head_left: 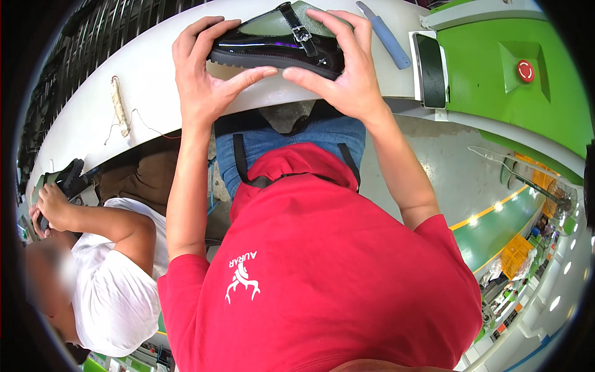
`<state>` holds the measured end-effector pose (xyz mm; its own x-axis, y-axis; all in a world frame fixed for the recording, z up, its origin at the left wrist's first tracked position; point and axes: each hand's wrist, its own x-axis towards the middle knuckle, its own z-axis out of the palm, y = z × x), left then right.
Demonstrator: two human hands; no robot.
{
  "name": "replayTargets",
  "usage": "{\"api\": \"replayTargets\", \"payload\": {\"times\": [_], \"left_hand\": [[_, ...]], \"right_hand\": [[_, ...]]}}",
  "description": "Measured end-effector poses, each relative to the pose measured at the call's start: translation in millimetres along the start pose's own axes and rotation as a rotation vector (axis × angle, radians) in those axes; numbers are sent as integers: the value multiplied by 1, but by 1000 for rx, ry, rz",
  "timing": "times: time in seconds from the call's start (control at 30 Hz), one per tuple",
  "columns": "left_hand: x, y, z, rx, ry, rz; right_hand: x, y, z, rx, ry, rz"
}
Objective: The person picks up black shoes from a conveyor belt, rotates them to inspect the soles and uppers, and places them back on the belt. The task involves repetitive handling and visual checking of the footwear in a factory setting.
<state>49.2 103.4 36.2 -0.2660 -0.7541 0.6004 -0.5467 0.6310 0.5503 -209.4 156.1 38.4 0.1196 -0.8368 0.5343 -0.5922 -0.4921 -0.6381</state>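
Note:
A glossy black patent shoe (273, 51) with a buckled strap lies on its side between my two hands, on the white work surface. A translucent green shoe last (266, 25) fills its opening, and the ridged dark sole faces toward me. My left hand (207, 74) wraps the left end, fingers over the far side and thumb below the sole edge. My right hand (353, 77) grips the right end the same way, its fingertips near the last. The two thumbs point at each other, with a small gap between them.
Right of the shoe lie a blue-handled blade tool (390, 42) and a dark phone-like device (431, 69). Beyond stands a green machine (496, 37) with a red button (525, 71). At left are a thread-wound stick (119, 105) and a co-worker (118, 266) holding another dark shoe (71, 180).

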Motion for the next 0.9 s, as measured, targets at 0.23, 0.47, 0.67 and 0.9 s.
{"api": "replayTargets", "payload": {"times": [0.23, 0.47, 0.67, 0.9], "left_hand": [[-4, 7, -9, -119, -58, -59], [-8, 7, -10, -108, -57, -87], [-2, 5, -19, -153, -123, -139], [-4, -25, -31, -605, -244, -406]], "right_hand": [[-5, -16, 5, 57, 62, 124], [-9, -9, 13, -15, 135, 60], [-10, -10, 15, 14, 149, 68], [-13, -9, 14, 20, 128, 56]]}}
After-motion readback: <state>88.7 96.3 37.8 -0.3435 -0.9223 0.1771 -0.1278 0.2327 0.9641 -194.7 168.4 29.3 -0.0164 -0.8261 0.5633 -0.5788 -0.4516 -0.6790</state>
